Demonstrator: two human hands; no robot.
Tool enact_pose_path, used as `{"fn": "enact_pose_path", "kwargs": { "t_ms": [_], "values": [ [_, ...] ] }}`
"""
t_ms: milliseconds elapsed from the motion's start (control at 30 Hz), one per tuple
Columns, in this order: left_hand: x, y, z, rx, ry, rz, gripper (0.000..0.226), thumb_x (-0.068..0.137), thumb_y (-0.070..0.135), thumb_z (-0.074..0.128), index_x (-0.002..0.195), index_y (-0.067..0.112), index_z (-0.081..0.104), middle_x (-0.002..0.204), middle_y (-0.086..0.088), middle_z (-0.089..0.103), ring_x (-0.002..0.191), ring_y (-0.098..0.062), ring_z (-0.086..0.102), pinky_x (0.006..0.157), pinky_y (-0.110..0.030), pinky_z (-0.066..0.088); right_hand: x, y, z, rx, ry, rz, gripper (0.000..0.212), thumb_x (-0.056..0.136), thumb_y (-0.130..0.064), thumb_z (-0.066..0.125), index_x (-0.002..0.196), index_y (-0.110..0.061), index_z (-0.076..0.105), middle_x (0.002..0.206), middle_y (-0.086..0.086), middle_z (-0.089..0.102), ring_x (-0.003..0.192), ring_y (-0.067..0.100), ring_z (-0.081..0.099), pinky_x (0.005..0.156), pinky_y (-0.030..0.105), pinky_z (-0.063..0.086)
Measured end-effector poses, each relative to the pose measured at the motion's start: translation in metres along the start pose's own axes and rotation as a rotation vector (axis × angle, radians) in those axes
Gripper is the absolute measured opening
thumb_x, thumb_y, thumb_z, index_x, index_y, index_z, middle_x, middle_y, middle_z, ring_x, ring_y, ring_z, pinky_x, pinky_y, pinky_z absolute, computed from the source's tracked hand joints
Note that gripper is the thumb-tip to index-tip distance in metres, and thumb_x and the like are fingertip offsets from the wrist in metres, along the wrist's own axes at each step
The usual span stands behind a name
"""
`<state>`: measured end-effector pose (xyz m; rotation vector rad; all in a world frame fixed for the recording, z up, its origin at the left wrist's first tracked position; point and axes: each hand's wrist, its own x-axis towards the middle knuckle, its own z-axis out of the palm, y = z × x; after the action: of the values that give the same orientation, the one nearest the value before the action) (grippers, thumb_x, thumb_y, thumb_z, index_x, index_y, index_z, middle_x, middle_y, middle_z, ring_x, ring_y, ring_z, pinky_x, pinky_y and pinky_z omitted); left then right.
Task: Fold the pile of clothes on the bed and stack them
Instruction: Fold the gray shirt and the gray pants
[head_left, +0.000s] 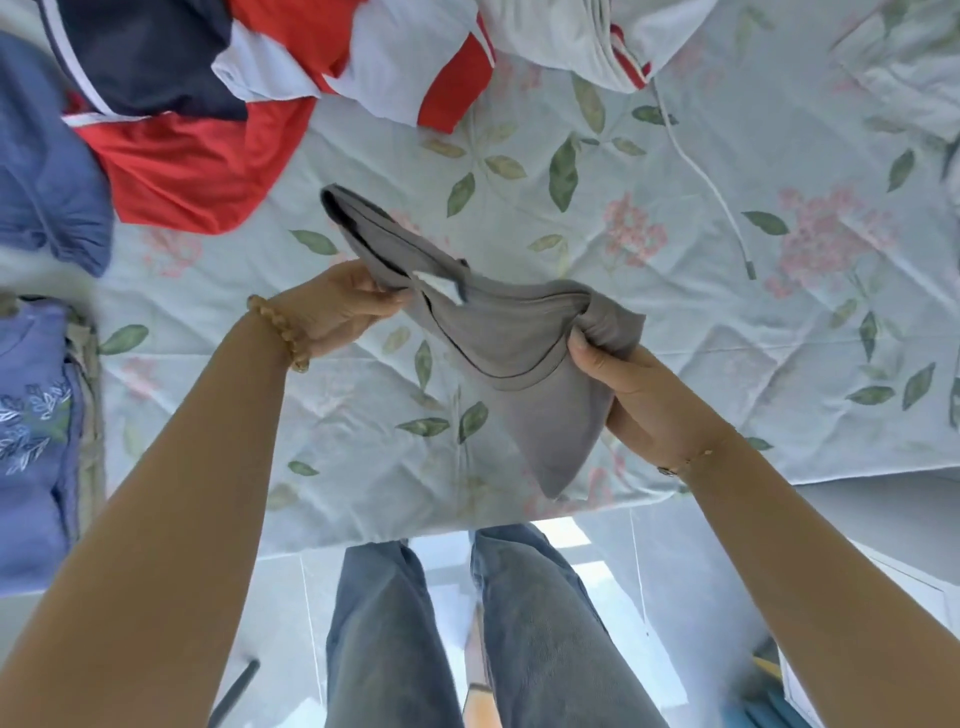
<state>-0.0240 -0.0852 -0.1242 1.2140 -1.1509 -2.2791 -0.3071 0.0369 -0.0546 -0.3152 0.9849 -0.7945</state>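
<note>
- At the lower left edge of the frame, a lilac top with leaf embroidery lies flat on the bed, seemingly a garment already folded and the start of the stack.
- At the upper left, the unfolded pile waits: a blue garment, a red, navy and white jacket and, further along the top edge, a white garment with red trim.
- Left of centre, the left hand, a bead bracelet on its wrist, pinches the grey T-shirt beside the neck label, thumb and fingers closed on the cloth.
- At centre frame, the grey T-shirt hangs in the air between both hands, above the floral bed cover, collar facing the camera and the body bunched below.
- Right of centre, the right hand grips a gathered wad of the same shirt, fingers curled tight round it.
- The step in hand appears to be finding the shoulders of this shirt; the next move likely calls for shaking it out and laying it flat on the cover before folding.
- At the upper right, a white cord trails across the cover.
</note>
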Motion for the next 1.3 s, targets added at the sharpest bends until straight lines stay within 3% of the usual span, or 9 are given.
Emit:
{"fn": "enact_pose_path", "kwargs": {
  "t_ms": [200,333,500,700,767,933,1100,1200,1300],
  "values": [
    [-0.077,-0.014,0.008,-0.064,0.358,0.189,0.032,0.091,0.037,0.062,0.114,0.015,0.069,0.123,-0.001,0.067,0.123,-0.018,0.057,0.102,-0.027,0.045,-0.004,-0.006,0.036,0.078,0.14,-0.093,0.036,0.088,-0.032,0.062,0.12,-0.019,0.069,0.127,0.006,0.066,0.118,0.02,0.062,0.087,0.029,0.055],
    [-0.147,-0.017,0.007,-0.041,0.599,0.282,0.041,0.08,0.061,0.066,0.104,0.029,0.075,0.116,-0.001,0.068,0.116,-0.022,0.058,0.104,-0.046,0.041,-0.002,-0.003,0.082,0.057,0.197,-0.151,0.038,0.085,-0.029,0.063,0.12,-0.015,0.068,0.126,0.006,0.067,0.117,0.018,0.063,0.087,0.027,0.055],
    [-0.245,-0.004,-0.009,-0.125,0.756,0.423,0.038,0.081,0.056,0.068,0.109,0.031,0.073,0.113,0.008,0.071,0.114,-0.008,0.061,0.094,-0.021,0.048,-0.006,0.012,0.173,0.013,0.15,-0.169,0.031,0.085,-0.025,0.061,0.112,-0.018,0.074,0.124,0.004,0.068,0.115,0.017,0.064,0.085,0.026,0.055],
    [-0.39,0.003,-0.068,-0.028,0.956,0.458,0.019,0.091,0.037,0.058,0.096,0.034,0.076,0.095,0.017,0.073,0.094,0.001,0.065,0.082,-0.012,0.049,-0.005,0.061,0.315,-0.051,0.031,-0.075,0.029,0.084,-0.027,0.062,0.109,-0.02,0.076,0.123,0.006,0.068,0.115,0.018,0.064,0.084,0.025,0.055],
    [-0.439,0.0,-0.097,-0.015,1.011,0.428,0.022,0.088,0.042,0.061,0.081,0.025,0.073,0.082,0.016,0.067,0.083,-0.001,0.061,0.077,-0.013,0.047,0.001,0.087,0.36,-0.059,-0.004,-0.017,0.028,0.084,-0.026,0.061,0.107,-0.02,0.076,0.121,0.007,0.069,0.112,0.019,0.066,0.081,0.025,0.056],
    [-0.523,-0.003,-0.173,-0.073,1.065,0.351,0.028,0.084,0.045,0.065,0.092,0.02,0.075,0.093,0.006,0.071,0.093,-0.008,0.062,0.08,-0.02,0.051,0.039,0.149,0.45,-0.003,-0.075,0.144,0.03,0.09,-0.026,0.061,0.114,-0.013,0.073,0.124,0.011,0.067,0.115,0.021,0.064,0.084,0.028,0.056],
    [-0.508,-0.02,-0.277,-0.067,1.074,0.221,0.073,0.077,0.059,0.067,0.096,-0.011,0.056,0.089,-0.011,0.058,0.085,-0.021,0.054,0.08,-0.043,0.044,0.126,0.186,0.484,-0.083,0.031,0.201,0.043,0.089,-0.034,0.064,0.125,-0.011,0.065,0.124,0.007,0.068,0.115,0.021,0.064,0.099,0.038,0.052],
    [-0.446,-0.045,-0.344,-0.083,0.995,0.077,0.06,0.089,0.048,0.062,0.105,-0.009,0.058,0.096,-0.025,0.062,0.088,-0.037,0.06,0.091,-0.056,0.047,0.206,0.207,0.479,-0.106,0.231,0.174,0.047,0.082,-0.037,0.071,0.119,-0.008,0.067,0.117,0.009,0.071,0.106,0.024,0.068,0.096,0.041,0.052],
    [-0.374,-0.077,-0.4,0.022,0.98,-0.046,0.041,0.097,0.033,0.054,0.109,-0.005,0.059,0.098,-0.021,0.062,0.092,-0.029,0.058,0.088,-0.043,0.048,0.282,0.232,0.46,-0.226,0.368,0.105,0.048,0.088,-0.031,0.07,0.126,-0.005,0.06,0.124,0.011,0.065,0.111,0.027,0.064,0.098,0.043,0.051]
  ]
}}
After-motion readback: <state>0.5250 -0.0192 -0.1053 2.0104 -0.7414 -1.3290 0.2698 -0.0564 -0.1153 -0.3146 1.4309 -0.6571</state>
